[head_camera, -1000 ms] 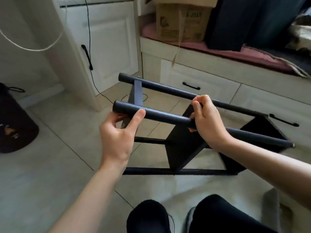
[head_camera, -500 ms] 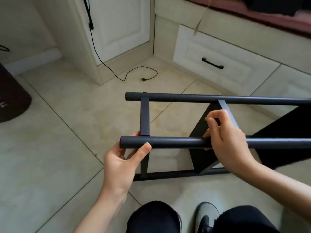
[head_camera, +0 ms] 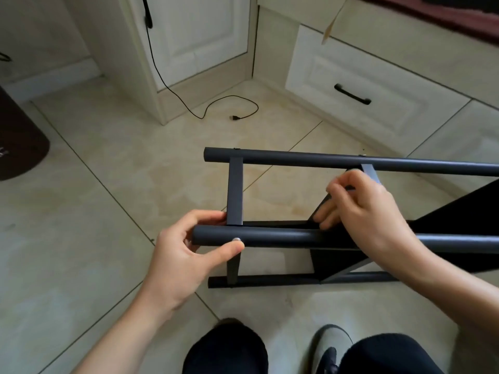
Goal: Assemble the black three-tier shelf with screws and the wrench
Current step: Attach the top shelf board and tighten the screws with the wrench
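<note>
So the black shelf [head_camera: 337, 236] was lying on its side on the tiled floor [head_camera: 94, 225] right in front of your knees [head_camera: 224, 349], with its long round tubes running left to right and the flat black panels angling off toward the right edge of the view. Your left hand [head_camera: 183, 255] was wrapped around the end of the nearest tube [head_camera: 270, 237], fingers curled behind it and the thumb pressed up from below, sitting right beside a small silver screw head [head_camera: 236, 239] on the tube's near face. Your right hand [head_camera: 370, 211] was over the middle of the frame, between the near tube and the far tube [head_camera: 310, 160]; the fingertips reached down to the edge of a black panel [head_camera: 334, 255] while the thumb and forefinger looked pinched together up top, but that bit was blurry, so I couldn't tell whether you had anything in there. A flat crossbar [head_camera: 235, 193] joined the two upper tubes at the left end, and a lower tube [head_camera: 270, 280] rested on the tiles. Further back a black cable [head_camera: 205, 114] snaked across the floor near the white cabinet [head_camera: 194, 36], and a drawer with a black handle [head_camera: 352, 94] sat to the right.
</note>
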The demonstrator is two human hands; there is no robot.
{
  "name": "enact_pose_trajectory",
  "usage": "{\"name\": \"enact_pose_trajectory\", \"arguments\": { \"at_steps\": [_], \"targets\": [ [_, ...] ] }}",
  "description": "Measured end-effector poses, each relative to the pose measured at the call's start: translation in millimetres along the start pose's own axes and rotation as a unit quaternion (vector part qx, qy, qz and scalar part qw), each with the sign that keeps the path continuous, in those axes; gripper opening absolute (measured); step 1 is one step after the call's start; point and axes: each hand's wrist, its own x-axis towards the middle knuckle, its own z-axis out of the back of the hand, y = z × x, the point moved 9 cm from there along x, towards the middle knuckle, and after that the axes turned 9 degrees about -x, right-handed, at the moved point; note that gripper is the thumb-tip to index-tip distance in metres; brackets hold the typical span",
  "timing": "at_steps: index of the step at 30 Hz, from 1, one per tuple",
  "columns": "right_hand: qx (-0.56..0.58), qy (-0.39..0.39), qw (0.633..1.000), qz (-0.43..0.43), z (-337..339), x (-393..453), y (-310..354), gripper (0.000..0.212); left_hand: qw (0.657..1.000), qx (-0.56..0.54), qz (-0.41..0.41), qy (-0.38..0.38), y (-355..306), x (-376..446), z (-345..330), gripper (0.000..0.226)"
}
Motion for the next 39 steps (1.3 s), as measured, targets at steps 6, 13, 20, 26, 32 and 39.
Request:
{"name": "enact_pose_trajectory", "arguments": {
  "at_steps": [6, 13, 20, 26, 32, 39],
  "targets": [
    [0.005, -0.018, 0.993, 0.115, -6, 41, 60, 0.015, 0.925, 0.355, -0.075, 0.111, -32, 10, -7, 0.064],
    [-0.052, 0.033, 0.984, 0.167, -55, 85, 103, 0.021, 0.773, 0.601, -0.046, 0.200, -35, 32, -21, 0.131],
    [-0.051, 0.067, 0.986, 0.144, -83, 94, 107, 0.017, 0.695, 0.668, -0.071, 0.255, -43, 46, -33, 0.143],
    [-0.077, 0.048, 0.984, 0.156, -82, 90, 101, 0.016, 0.668, 0.688, -0.030, 0.280, -36, 46, -31, 0.144],
    [-0.050, 0.071, 0.984, 0.153, -86, 85, 98, 0.015, 0.668, 0.699, 0.020, 0.255, -22, 39, -30, 0.142],
    [-0.083, 0.040, 0.981, 0.170, -89, 78, 93, 0.014, 0.660, 0.706, 0.044, 0.255, -21, 52, -29, 0.173]
  ]
}}
